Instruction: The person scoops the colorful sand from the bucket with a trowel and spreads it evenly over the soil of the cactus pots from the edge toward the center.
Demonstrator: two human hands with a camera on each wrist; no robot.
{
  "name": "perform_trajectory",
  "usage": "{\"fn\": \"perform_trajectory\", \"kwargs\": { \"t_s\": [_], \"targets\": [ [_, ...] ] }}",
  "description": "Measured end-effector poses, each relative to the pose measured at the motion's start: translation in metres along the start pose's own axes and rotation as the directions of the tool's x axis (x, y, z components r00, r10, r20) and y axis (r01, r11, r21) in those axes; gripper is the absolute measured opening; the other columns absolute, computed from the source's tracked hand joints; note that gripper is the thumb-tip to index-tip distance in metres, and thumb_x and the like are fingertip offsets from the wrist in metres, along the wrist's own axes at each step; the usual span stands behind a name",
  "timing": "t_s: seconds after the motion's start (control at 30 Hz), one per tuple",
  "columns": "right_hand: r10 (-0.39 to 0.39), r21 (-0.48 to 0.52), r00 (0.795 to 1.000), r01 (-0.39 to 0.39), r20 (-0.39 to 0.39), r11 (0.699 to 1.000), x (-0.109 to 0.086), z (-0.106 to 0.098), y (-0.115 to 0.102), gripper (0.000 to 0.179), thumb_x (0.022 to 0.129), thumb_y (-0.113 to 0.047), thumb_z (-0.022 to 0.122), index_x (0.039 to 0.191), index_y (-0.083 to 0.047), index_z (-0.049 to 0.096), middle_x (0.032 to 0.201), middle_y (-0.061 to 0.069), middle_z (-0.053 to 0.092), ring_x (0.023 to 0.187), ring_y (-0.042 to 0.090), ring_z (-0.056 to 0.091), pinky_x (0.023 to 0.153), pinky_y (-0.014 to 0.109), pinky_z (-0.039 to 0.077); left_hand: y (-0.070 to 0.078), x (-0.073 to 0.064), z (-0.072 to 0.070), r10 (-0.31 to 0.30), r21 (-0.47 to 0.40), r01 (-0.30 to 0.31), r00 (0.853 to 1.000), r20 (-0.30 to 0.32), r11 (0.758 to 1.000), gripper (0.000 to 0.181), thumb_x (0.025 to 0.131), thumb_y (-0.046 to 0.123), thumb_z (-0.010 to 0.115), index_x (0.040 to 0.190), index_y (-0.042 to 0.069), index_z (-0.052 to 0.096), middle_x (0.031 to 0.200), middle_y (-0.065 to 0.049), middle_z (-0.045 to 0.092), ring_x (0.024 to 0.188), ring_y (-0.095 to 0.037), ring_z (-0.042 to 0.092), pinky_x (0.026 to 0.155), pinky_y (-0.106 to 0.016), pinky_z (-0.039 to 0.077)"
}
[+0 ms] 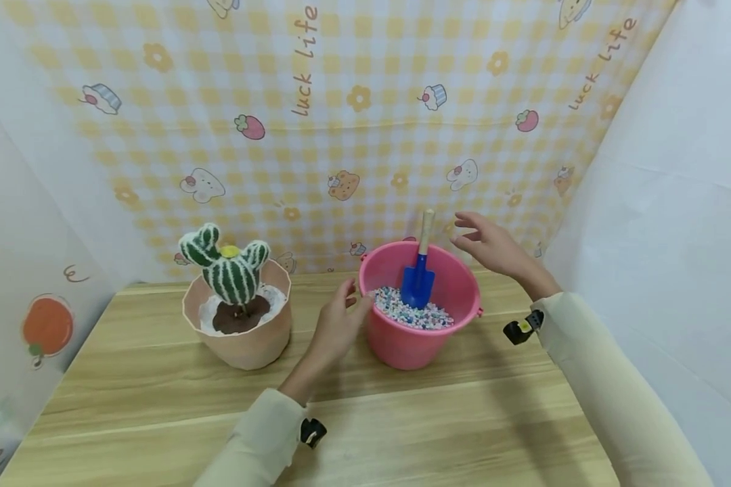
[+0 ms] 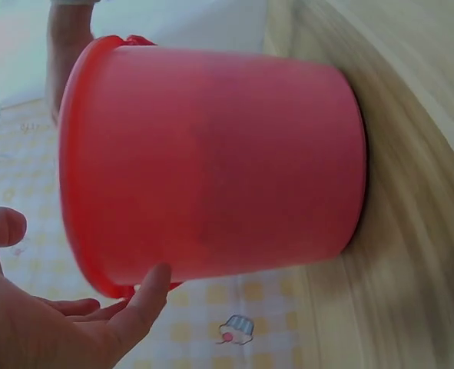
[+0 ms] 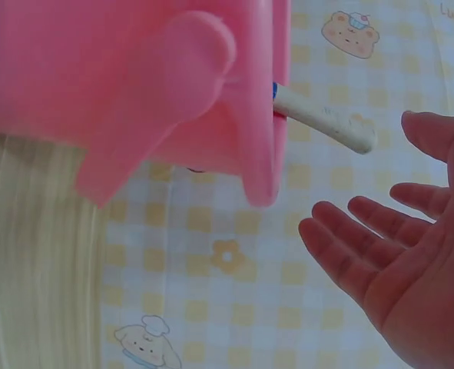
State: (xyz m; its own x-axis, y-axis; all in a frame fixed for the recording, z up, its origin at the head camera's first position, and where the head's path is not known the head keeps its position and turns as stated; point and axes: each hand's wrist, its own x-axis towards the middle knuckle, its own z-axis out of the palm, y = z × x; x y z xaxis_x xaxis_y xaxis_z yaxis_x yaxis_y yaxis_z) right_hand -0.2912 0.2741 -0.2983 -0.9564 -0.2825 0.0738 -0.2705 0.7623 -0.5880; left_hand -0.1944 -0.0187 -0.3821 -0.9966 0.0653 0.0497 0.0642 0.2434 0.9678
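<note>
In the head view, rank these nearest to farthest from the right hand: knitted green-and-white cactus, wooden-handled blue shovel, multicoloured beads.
1. Blue shovel: left of the right hand.
2. Multicoloured beads: lower left, inside the pink plastic bucket.
3. Knitted cactus: far left.

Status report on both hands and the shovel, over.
Left hand open beside pink bucket, contact unclear. Right hand open, holding nothing. Shovel blade-down in beads, handle up. Nothing visibly blocking right hand from handle.

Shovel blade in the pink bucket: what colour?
The shovel blade is blue, clearest in the head view.
</note>
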Motion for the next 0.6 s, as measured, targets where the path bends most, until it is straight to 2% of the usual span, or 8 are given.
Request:
{"fn": "perform_trajectory", "kwargs": {
  "t_s": [0.2,0.37,0.6],
  "targets": [
    [0.009,0.043,0.998,-0.011,0.055,0.999,0.021,0.004,-0.006,0.065,0.101,-0.032,0.057,0.155,-0.008,0.03,0.152,0.021,0.041,0.131,0.043,0.05,0.099,0.055,0.051,-0.002,0.007,0.013,-0.046,-0.016,0.046,0.999,-0.011,0.999,0.065,0.098,0.041,0.058,0.153,0.013,0.037,0.154,-0.009,0.043,0.139,-0.033,0.044,0.109,-0.046,0.045],
    [0.025,0.065,0.996,-0.031,0.09,0.997,0.036,0.006,-0.013,0.066,0.1,-0.031,0.059,0.156,-0.01,0.029,0.153,0.02,0.039,0.131,0.042,0.049,0.098,0.054,0.052,-0.004,0.011,0.02,-0.057,-0.024,0.056,0.998,-0.019,0.998,0.062,0.099,0.038,0.058,0.152,0.013,0.038,0.152,-0.01,0.046,0.138,-0.03,0.045,0.105,-0.044,0.047],
    [-0.028,0.081,0.99,0.017,0.139,0.997,0.055,0.007,-0.02,0.068,0.099,-0.022,0.061,0.156,-0.009,0.027,0.152,0.022,0.041,0.126,0.042,0.054,0.091,0.052,0.056,-0.007,0.015,0.023,-0.078,-0.05,0.078,0.997,0.01,0.996,0.059,0.102,0.037,0.054,0.153,0.013,0.037,0.15,-0.011,0.048,0.135,-0.027,0.049,0.102,-0.043,0.05]
  ]
}}
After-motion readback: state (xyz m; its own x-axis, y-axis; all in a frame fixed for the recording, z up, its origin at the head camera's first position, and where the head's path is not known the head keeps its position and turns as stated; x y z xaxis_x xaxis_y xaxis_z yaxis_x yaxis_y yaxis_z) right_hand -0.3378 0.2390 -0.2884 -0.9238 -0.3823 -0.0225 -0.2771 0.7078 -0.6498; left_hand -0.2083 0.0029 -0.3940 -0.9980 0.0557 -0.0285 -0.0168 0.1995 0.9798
